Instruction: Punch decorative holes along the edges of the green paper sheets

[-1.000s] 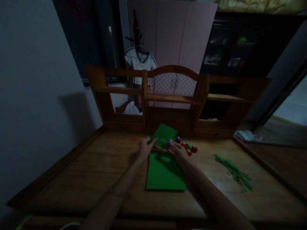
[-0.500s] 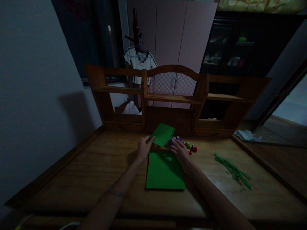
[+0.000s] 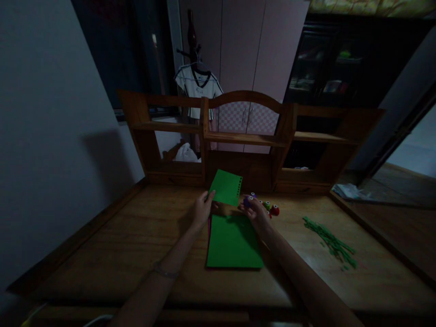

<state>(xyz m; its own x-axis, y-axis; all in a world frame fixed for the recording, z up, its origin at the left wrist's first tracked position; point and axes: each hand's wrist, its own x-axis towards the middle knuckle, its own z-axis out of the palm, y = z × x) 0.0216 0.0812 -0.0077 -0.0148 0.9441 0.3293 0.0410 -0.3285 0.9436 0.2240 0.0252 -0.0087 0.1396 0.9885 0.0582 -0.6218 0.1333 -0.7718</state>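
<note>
Head cam: dim rm, wooden desk (image 3: 153, 231) under the green sheet (image 3: 233, 250); hutch (image 3: 245, 137) behind sheet, w/ shirt (image 3: 195, 97) & pink wardrobe (image 3: 238, 54) farther back. Green strips (image 3: 330, 240) well R of sheet; red pc (image 3: 274, 210) & green pc (image 3: 267, 205) off its upper R, R hand (image 3: 257, 217) partly blocking others there. L hand (image 3: 202, 209), at sheet's upper L, pinches punched card (image 3: 225, 187) past sheet's far edge, thumb & fingers closed; R hand's fingers, nr sheet's upper R, curl round purple pc (image 3: 247, 202).

A pink wardrobe (image 3: 238, 59), a shirt (image 3: 195, 93) hanging on a coat stand (image 3: 191, 34) and a dark glass-fronted cabinet (image 3: 369, 54) show a home.
</note>
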